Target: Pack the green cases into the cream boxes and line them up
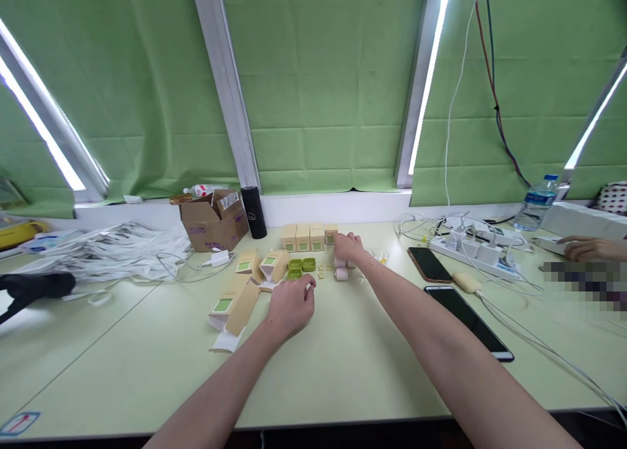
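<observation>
Left hand (292,303) and right hand (347,246) are sitting half-closed, holds unclear; at left's one o'clock, crushable-looking kraft carton (330,230) is favouring side grips

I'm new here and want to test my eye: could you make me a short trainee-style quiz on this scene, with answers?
1. What colour are the containers just beyond the left hand?
2. Of these, which is nearest the right hand?
A) the power strip
B) the row of boxes
C) the water bottle
3. True or false: in the picture, the black flask stands to the right of the carton.

Key: 1. green; 2. B; 3. true
</observation>
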### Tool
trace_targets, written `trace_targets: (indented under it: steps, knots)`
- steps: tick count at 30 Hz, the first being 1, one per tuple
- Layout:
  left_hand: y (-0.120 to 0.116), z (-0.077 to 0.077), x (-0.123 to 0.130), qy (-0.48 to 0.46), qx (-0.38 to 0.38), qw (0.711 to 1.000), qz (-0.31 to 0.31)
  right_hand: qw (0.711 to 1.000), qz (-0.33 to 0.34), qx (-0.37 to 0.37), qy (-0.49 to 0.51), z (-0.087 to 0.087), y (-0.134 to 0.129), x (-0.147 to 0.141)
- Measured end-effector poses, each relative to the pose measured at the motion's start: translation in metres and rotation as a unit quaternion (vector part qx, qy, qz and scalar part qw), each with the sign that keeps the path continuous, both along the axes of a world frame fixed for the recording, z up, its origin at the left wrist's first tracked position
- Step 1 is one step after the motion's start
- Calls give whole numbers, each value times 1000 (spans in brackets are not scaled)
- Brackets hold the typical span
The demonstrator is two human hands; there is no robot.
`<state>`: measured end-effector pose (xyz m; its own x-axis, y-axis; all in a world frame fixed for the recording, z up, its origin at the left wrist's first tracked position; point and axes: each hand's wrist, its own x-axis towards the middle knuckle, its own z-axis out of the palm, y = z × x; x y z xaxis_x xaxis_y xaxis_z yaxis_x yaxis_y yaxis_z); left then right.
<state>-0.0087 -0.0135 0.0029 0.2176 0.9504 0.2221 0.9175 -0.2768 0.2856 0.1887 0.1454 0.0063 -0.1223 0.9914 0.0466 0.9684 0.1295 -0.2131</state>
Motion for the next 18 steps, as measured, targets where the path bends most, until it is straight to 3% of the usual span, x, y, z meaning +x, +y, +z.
trace_targets:
  steps: [11,18]
  knots:
    - [2,-7,-2,12,6,1000,-10,1000,-2,-4,18,-4,12,-2]
    - [-1,-1,-1,16,-16,1000,-11,996,-15,84,31,5,-19,7]
